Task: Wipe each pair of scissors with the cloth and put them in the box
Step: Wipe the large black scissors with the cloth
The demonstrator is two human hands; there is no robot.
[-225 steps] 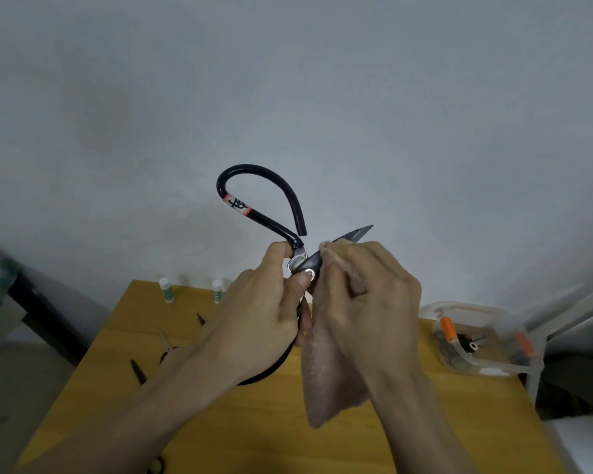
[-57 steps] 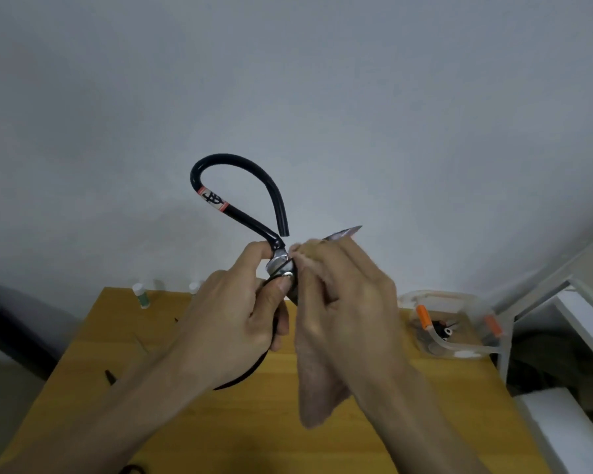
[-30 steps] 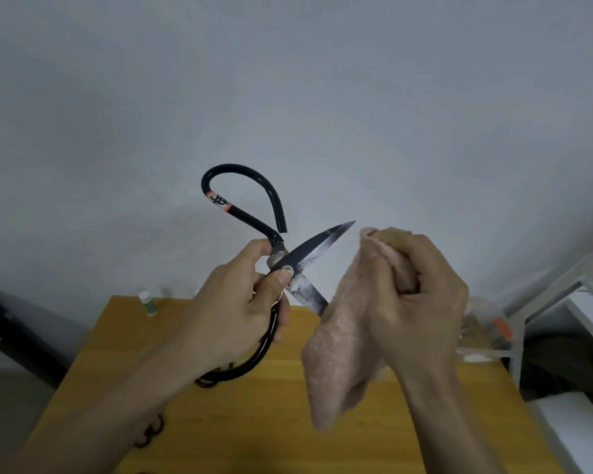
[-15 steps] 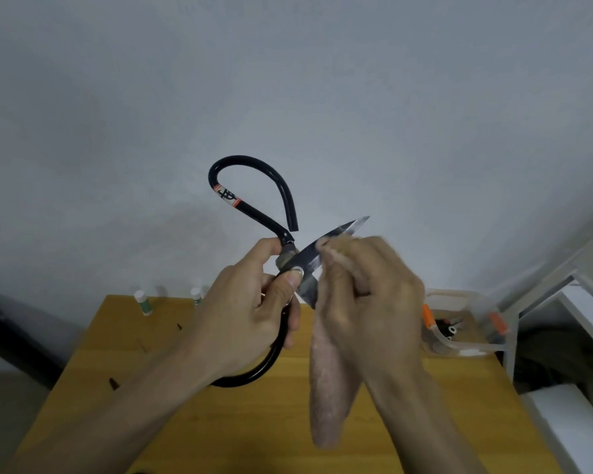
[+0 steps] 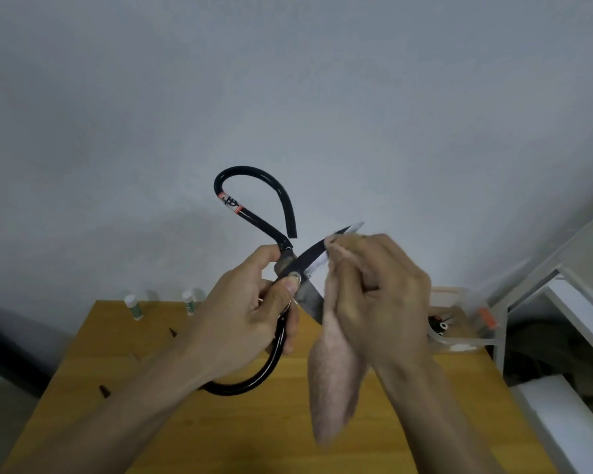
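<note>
Head view, left hand (image 5: pixel 250 323) gripping scissors (image 5: pixel 254 220), right hand (image 5: pixel 380 295) pinching cloth (image 5: pixel 332 395), clear box (image 5: pixel 459 323) holding orange-handled items.

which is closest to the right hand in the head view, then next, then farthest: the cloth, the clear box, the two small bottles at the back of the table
1. cloth: gripped in the right hand, hanging below it.
2. clear box: on the table's right rear corner, just right of the hand.
3. two small bottles: far left at the table's back edge, beyond the left hand.
</note>
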